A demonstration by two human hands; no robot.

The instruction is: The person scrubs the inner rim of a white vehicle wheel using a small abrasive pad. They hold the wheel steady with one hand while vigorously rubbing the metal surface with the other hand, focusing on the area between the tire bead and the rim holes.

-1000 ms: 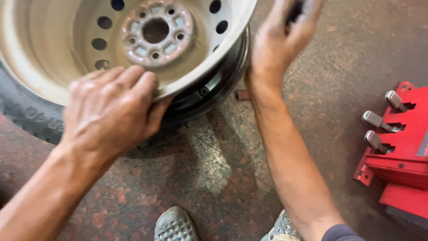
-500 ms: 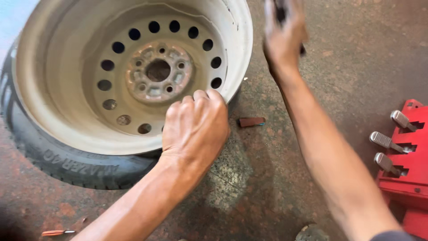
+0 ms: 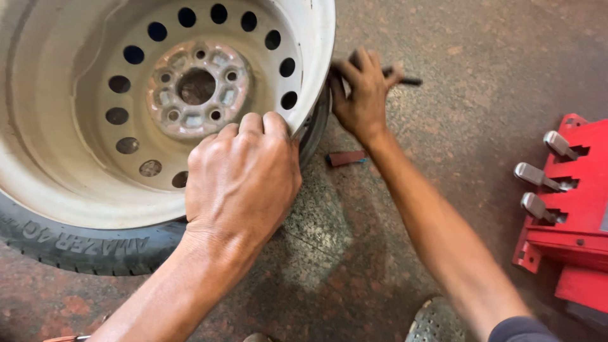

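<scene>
The tyre (image 3: pixel 76 244) lies flat on the stained floor (image 3: pixel 456 38) at the far left, black, with raised white-grey lettering along its sidewall below the rim. Inside it sits the cream-white steel wheel rim (image 3: pixel 57 183), with a ring of round holes and a dirty hub (image 3: pixel 197 88) in the middle. My left hand (image 3: pixel 244 180) rests on the near right edge of this rim; my fingers (image 3: pixel 253 123) are pressed together and curled over the lip, so the rim is directly under my fingertips. To the right, on the floor just beside the tyre, lies a small flat reddish piece (image 3: pixel 346 158) with a blue end. Above it my right hand (image 3: pixel 362 95) is at the rim's right side, fingers closed around a thin dark tool (image 3: pixel 408 80) whose end sticks out to the right. At the far right stands a red machine (image 3: pixel 573 215) with three grey metal pedals (image 3: pixel 535 174). Half a second before, my right hand was raised higher, away from the tyre; now it has come down against the wheel, and my left hand has moved only a little.
</scene>
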